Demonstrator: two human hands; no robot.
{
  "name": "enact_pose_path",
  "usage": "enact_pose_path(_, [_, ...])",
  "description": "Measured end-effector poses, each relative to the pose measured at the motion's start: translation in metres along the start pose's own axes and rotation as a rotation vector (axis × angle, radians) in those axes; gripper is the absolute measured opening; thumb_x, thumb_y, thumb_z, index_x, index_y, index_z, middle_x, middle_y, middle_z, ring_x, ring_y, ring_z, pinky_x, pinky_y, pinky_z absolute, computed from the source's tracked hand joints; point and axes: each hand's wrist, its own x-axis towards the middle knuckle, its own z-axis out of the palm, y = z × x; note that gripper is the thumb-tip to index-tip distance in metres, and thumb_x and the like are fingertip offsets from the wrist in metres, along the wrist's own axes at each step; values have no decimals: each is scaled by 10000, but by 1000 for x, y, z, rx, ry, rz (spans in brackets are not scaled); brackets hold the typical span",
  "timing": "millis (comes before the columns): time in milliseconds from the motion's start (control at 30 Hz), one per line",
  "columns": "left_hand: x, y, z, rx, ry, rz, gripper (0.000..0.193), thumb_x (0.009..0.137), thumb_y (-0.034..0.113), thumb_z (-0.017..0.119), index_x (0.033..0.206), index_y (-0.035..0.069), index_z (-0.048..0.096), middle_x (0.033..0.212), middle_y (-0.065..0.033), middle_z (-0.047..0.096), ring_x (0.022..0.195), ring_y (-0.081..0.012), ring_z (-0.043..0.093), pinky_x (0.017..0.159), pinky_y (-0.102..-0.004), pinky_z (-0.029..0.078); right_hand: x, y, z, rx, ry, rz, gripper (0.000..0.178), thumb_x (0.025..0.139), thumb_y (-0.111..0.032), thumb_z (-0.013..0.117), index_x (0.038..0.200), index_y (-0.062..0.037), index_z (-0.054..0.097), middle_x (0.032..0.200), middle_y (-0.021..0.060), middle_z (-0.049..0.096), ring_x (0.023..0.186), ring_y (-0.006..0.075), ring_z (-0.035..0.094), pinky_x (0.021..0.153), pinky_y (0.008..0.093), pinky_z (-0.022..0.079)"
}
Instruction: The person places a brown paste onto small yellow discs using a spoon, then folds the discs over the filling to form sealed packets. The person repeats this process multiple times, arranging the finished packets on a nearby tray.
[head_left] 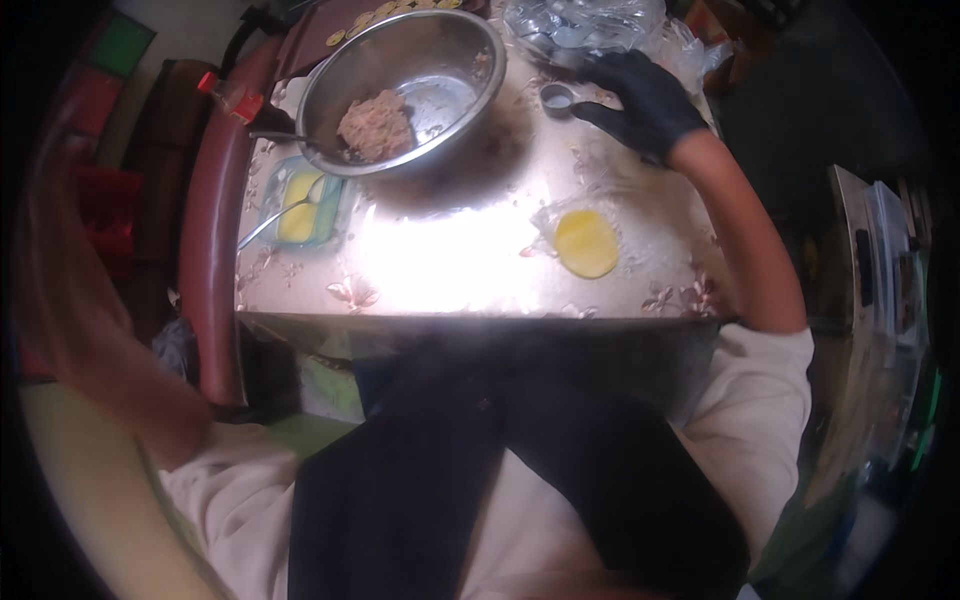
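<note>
Dark clothing (400, 480) over a pale shirt (750, 400) fills the near side, right up under the table (430, 285) edge. Past that edge, a glary stretch of flowered tabletop runs to the big metal bowl (455, 110), far left of middle, with a lump of pinkish mince (377, 127) inside. So yeah, the flat yellow disc (587, 245) is over on the right near side, on a bit of clear film (548, 220), well apart from the bowl. Black-gloved right hand (650, 105) is up far right, thumb and fingers apart, next to a small round cup (556, 99); can't tell if it's touching. Left hand is just a smear at the far left, so no clue about those fingers. Tub (325, 215) of yellow stuff sits just near the bowl, spoon (275, 221) handle poking over its left edge. Red-capped bottle (238, 99) at the left: writing's too blurry to read.
</note>
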Motion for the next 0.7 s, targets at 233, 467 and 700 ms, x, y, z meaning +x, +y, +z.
enact_pose_path(233, [-141, -30, 67, -701, -22, 320, 273, 908, 184, 711, 1090, -20, 713, 1036, -216, 701, 941, -290, 697, 823, -377, 559, 38, -37, 40, 116, -438, 212, 352, 890, -271, 781, 1194, -122, 685, 1161, 139, 718, 1024, 359, 686, 907, 455, 547])
enact_pose_path(467, [-172, -24, 173, -900, -382, 202, 312, 829, 26, 782, 1138, 34, 743, 1145, -170, 692, 989, -297, 685, 842, -371, 553, -10, -112, 56, -99, -181, -97, 129, 776, -158, 678, 863, -144, 772, 873, 127, 731, 886, 350, 693, 824, 511, 501])
enact_pose_path(700, [-156, 14, 207, -553, -524, 333, 654, 914, 122, 729, 1535, 185, 534, 1491, -263, 486, 1327, -435, 514, 1120, -504, 417, -78, -143, -9, 35, -276, 201, 322, 890, -384, 717, 1095, -136, 733, 1088, 129, 672, 1080, 342, 607, 956, 508, 449])
